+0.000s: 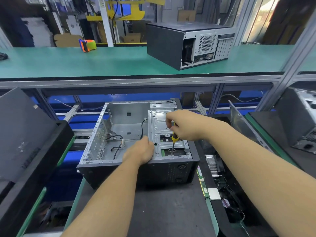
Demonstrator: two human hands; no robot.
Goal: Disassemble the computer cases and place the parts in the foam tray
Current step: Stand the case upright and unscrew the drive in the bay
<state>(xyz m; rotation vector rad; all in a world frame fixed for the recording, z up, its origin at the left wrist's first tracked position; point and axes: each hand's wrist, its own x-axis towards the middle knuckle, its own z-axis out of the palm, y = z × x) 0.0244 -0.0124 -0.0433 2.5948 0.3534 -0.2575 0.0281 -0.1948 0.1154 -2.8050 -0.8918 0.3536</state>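
Observation:
An open computer case (119,127) lies on its side in front of me, its inside mostly bare apart from loose black cables (118,147). A metal drive bracket (159,127) covers the case's right part. My right hand (184,125) grips a yellow-and-black screwdriver (174,139) upright, its tip down on the bracket's near edge. My left hand (142,149) rests with curled fingers on the bracket's left edge by the case's front rim. A black foam tray (220,170) at the right holds a heatsink, a circuit board and a chip.
A second, closed computer case (188,43) stands on the green shelf (102,64) above, with a tape dispenser (87,45) further left. Dark case panels lean at the left (25,134) and more cases stand at the right (297,122).

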